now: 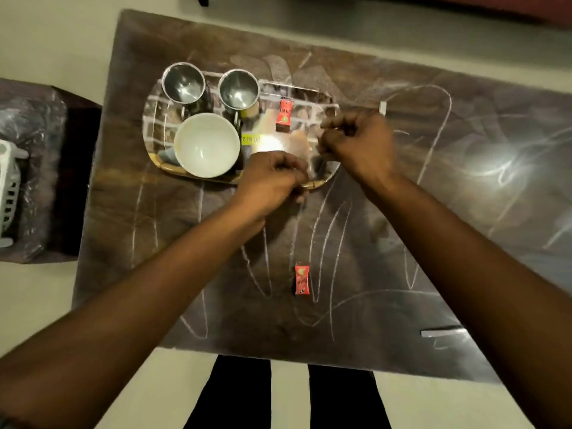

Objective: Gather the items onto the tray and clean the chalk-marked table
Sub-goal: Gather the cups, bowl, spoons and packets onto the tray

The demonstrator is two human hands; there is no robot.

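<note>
Sachet (301, 278) lies nearer than both grips' tray (154, 156).

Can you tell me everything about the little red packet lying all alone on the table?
The small red sachet is a narrow, shiny wrapper with light printing and a dark strip at its near end. It looks sealed and lies flat, lengthwise toward the person, on the dark chalk-marked table. It sits among white chalk lines, apart from the tray. Nothing but the table touches it; neither hand is on it.
</note>
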